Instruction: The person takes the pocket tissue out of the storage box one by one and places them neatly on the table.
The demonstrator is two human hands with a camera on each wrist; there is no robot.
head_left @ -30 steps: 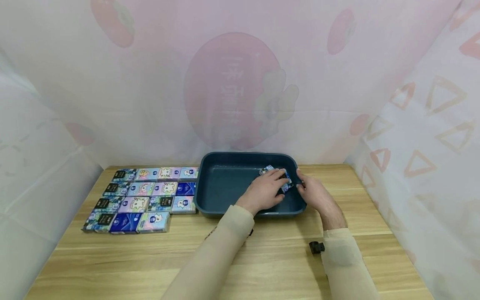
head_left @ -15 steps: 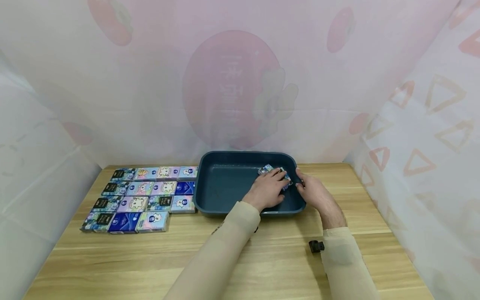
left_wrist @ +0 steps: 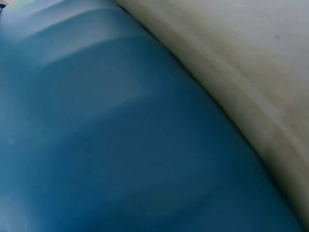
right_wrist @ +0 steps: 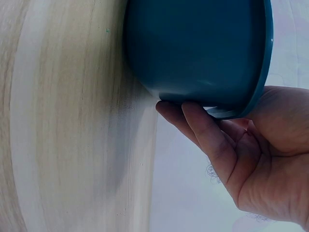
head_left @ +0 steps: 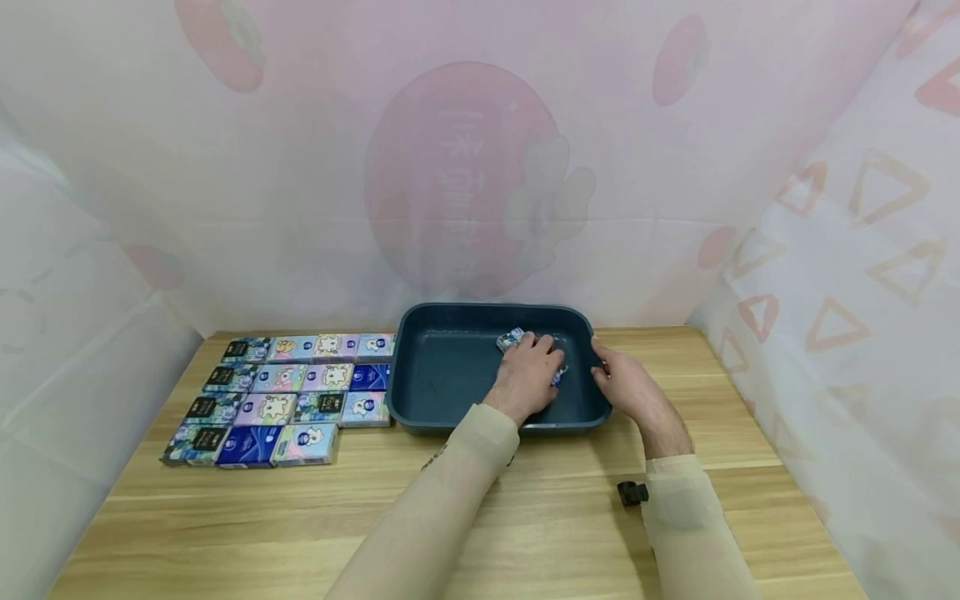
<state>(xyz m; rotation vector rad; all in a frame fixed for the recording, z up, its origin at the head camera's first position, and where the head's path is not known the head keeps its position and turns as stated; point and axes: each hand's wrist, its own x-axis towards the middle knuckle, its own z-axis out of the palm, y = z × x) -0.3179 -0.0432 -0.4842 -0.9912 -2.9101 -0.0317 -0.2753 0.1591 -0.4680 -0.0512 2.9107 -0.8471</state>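
Inside the dark blue plastic tub [head_left: 450, 367], my left hand [head_left: 522, 375] lies palm down over a blue floral tissue pack [head_left: 510, 338] and grips it with bent fingers. Blue floral wrapping shows at both sides of the hand; the rest is hidden, so I cannot tell if it is one pack or two. At the tub's right end, my right hand [head_left: 626, 383] holds the wall, thumb at the rim and fingers against the outside. The right wrist view shows those fingers [right_wrist: 207, 130] under the tub's outer side. Only blue tub wall [left_wrist: 120, 125] fills most of the left wrist view.
Left of the tub, several tissue packs [head_left: 273, 408] lie in close rows on the wooden table [head_left: 300, 533], with floral, cartoon and plain blue wrappers. The nearest column almost touches the tub. A printed cloth backdrop [head_left: 300, 208] stands behind and at both sides.
My left hand has moved left inside the tub, and the floral tissue wrapping under it has shifted left too. The right hand keeps its hold on the tub.
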